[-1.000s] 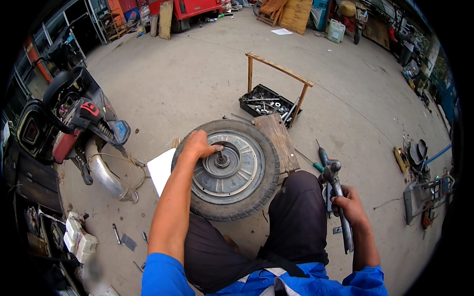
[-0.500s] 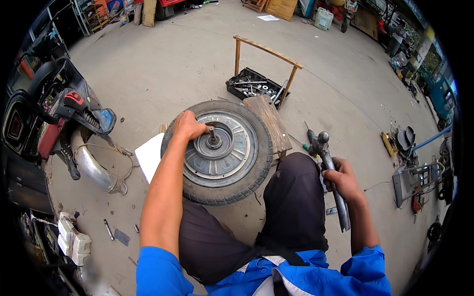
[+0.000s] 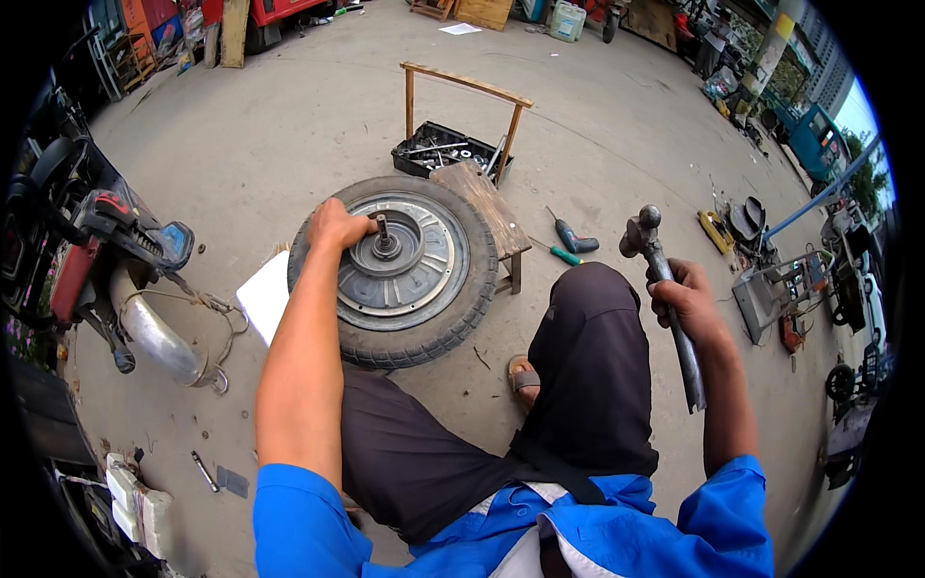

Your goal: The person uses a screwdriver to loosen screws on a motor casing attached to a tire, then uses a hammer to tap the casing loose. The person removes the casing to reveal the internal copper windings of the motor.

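Note:
A wheel with a black tyre point(image 3: 448, 332) and a grey metal hub point(image 3: 443, 270) lies tilted against a small wooden stool point(image 3: 479, 197). My left hand point(image 3: 337, 225) grips the wheel at its left side, fingers curled and partly hidden, with the thumb reaching to the axle point(image 3: 383, 231) that sticks up from the hub's centre. In my right hand point(image 3: 689, 301) is a ball-peen hammer point(image 3: 665, 265), held by its metal handle above and right of my knee, head up and apart from the wheel.
Beyond the stool stands a black toolbox point(image 3: 424, 154) of metal tools with a wooden handle frame. A dark drill-like tool point(image 3: 570, 237) and green-handled screwdriver point(image 3: 566, 256) lie on the floor. At left are a scooter point(image 3: 106, 231) and silver pipe point(image 3: 159, 332); a white sheet point(image 3: 265, 297) lies beside the wheel.
The view has shifted right, so the wheel and toolbox appear further left. My right hand has lifted the hammer slightly, up and away from the wheel. The left hand keeps its hold.

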